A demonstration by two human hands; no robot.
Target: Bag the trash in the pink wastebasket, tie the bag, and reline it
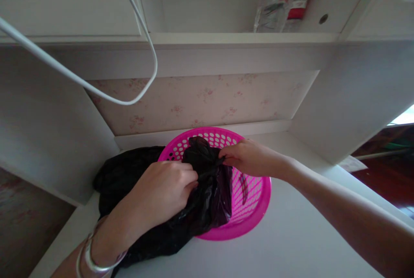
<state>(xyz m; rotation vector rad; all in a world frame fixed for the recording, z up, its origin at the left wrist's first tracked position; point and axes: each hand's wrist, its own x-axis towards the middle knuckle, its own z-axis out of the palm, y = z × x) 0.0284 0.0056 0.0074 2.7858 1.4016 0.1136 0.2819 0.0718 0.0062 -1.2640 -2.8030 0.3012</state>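
Observation:
A black plastic bag (pixel 207 192) lies partly inside a pink perforated basket (pixel 234 230) and spreads out over its left side. My left hand (pixel 164 187), with silver bangles at the wrist, is closed on the bag near its gathered top. From the right, my right hand (pixel 242 157) pinches the bag's knotted or bunched part over the basket. A small dark reddish item (pixel 243 188) shows at the basket's right inner side; what it is cannot be made out.
The basket stands on a white surface (pixel 291 226) between white side panels. Above is a shelf (pixel 239 39) with plastic packets (pixel 271 15) and a red-green package (pixel 299 4). A white cable (pixel 126 102) hangs at the upper left.

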